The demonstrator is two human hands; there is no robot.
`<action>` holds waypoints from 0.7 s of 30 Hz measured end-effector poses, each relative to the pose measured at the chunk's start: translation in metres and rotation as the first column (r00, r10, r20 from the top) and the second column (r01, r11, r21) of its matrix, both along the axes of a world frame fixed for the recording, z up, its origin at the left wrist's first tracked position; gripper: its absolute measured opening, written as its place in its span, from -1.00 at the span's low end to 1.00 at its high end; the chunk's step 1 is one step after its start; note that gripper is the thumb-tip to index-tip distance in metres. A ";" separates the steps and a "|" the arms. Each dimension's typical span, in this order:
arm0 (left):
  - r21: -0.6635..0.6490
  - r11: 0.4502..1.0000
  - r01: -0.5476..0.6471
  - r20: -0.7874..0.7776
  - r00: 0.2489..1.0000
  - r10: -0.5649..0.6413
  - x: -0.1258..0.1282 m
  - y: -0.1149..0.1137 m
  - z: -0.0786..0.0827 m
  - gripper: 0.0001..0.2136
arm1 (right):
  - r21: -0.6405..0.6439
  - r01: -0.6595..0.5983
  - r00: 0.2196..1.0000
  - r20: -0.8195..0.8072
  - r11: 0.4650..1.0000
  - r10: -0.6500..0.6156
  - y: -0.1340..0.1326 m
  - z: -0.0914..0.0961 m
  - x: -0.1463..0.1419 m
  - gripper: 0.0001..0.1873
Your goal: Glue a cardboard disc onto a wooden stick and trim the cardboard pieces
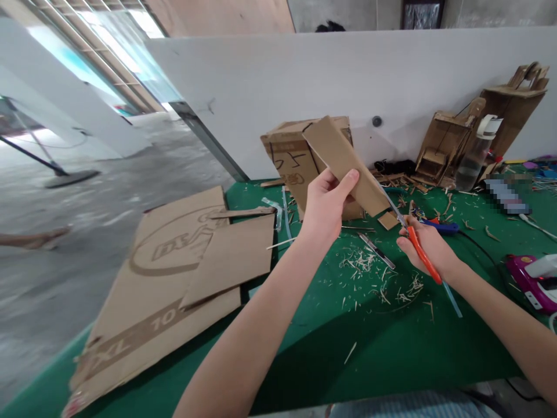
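My left hand (pixel 328 200) grips a strip of brown cardboard (pixel 348 165), thumb on top, held tilted above the green table. Closed around orange-handled scissors (pixel 421 252) is my right hand (pixel 429 247). The scissor blades lie against the right edge of the strip near its lower end. Just below that end is a small cardboard piece (pixel 388 220); whether it is attached cannot be made out. Under my hands lie a craft knife (pixel 376 251) and scattered thin shavings (pixel 361 261). Behind the strip stands a cardboard box (pixel 287 157).
Large flat cardboard sheets (pixel 161 278) cover the table's left side. A blue-handled tool with a cord (pixel 444 227) lies beyond my right hand. To the right are a water bottle (pixel 476 154), cardboard constructions (pixel 448 142), a blurred phone-like slab (pixel 507 194) and a magenta power strip (pixel 528 284).
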State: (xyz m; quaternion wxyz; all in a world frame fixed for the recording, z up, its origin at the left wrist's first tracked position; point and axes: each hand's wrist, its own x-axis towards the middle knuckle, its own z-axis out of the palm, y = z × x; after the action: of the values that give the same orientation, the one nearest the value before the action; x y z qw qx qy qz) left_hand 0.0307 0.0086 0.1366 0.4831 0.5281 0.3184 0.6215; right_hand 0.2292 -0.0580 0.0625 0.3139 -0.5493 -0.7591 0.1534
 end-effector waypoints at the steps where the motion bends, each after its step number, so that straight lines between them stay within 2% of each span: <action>1: 0.003 1.000 0.004 -0.011 1.000 -0.004 0.001 -0.001 0.000 -0.77 | -0.004 0.001 1.000 0.000 1.000 -0.001 0.000 0.001 0.000 -0.54; 5: -0.002 1.000 0.010 -0.014 1.000 -0.010 0.005 -0.003 -0.002 -0.76 | 0.008 -0.002 1.000 0.024 1.000 0.002 -0.001 0.002 -0.001 -0.61; 10: -0.002 1.000 -0.015 -0.021 1.000 0.015 0.008 -0.004 -0.005 -0.73 | 0.029 0.037 0.994 0.101 0.999 -0.040 -0.003 0.002 -0.001 -0.53; 17: -0.013 0.998 -0.056 -0.013 0.998 0.056 0.012 -0.007 -0.007 -0.75 | 0.059 0.154 0.964 0.209 0.986 -0.163 -0.003 0.001 -0.006 -0.50; 21: -0.031 0.999 -0.040 -0.029 0.999 0.039 0.014 -0.010 -0.006 -0.76 | 0.091 0.194 0.968 0.144 0.977 -0.206 0.000 0.003 -0.006 -0.46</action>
State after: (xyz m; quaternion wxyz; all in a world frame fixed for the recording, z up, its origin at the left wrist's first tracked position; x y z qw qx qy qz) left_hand 0.0445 -0.0011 0.1306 0.4745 0.5228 0.3452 0.6183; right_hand 0.2237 -0.0580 0.0652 0.2896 -0.6206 -0.7270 0.0493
